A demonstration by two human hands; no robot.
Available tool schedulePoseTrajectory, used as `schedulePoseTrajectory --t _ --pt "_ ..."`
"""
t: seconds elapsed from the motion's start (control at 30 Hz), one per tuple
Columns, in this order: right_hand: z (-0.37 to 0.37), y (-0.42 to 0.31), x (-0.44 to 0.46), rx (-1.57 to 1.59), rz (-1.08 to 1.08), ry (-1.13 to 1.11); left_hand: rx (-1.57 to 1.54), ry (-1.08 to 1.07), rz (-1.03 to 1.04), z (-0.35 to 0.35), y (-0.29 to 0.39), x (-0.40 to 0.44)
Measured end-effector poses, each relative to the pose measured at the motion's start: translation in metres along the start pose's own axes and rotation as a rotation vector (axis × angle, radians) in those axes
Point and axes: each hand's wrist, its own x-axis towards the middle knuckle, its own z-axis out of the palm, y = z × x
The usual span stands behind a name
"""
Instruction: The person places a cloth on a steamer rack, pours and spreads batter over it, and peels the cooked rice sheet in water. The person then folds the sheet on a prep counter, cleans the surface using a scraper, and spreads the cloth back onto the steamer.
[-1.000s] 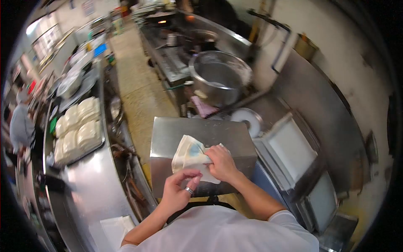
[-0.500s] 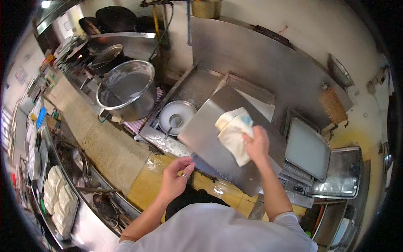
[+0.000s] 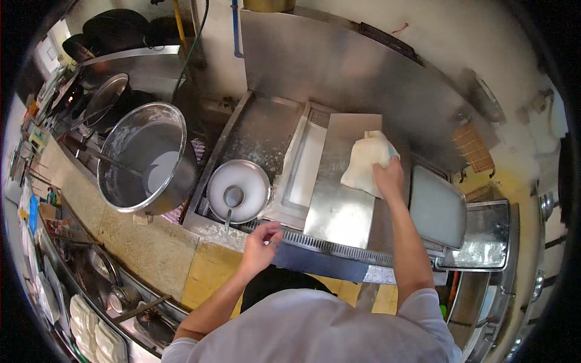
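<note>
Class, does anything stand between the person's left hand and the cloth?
Nothing visible blocks the left hand from the cloth, which the right hand grips; the metal surface between them appears to lie below.

"Where does the head camera look from?"

"The wearer's own head, facing forward and steeply down; the pale shirt (image 3: 308, 327) sits at the bottom edge."

"How near is that?"

"Near enough that the left hand (image 3: 260, 246) and right hand (image 3: 389, 178) show around the middle, yet wide enough to reach the wall (image 3: 454, 36) at the top."

"And the lens?"

"Very wide: the steel backsplash (image 3: 339, 66) bows into a curve, and a dark border (image 3: 9, 12) rounds off the corners."
</note>
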Motion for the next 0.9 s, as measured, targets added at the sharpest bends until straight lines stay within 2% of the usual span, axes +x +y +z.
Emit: schedulePoseTrajectory --t 0.17,0.27,0.47,0.67,0.9 --pt "0.043 -0.022 0.035 -0.033 0.101 0.014 0.034 -0.032 -0.022 -0.025 -0.007 0.034" --pt "0.074 -0.016 0.055 -0.054 0.085 0.043 0.036 -0.047 -0.037 -0.033 -0.009 0.05" --pt "0.095 -0.036 0.066 -0.075 0.136 0.002 0.07 -0.054 -0.044 -0.036 -0.009 0.071" --pt "0.115 -0.029 0.071 -0.043 0.069 0.007 0.072 -0.088 -0.062 -0.036 -0.005 0.085" --pt "0.128 -0.024 0.076 -0.086 0.088 -0.037 0.073 -0.128 -0.066 -0.036 -0.007 0.101"
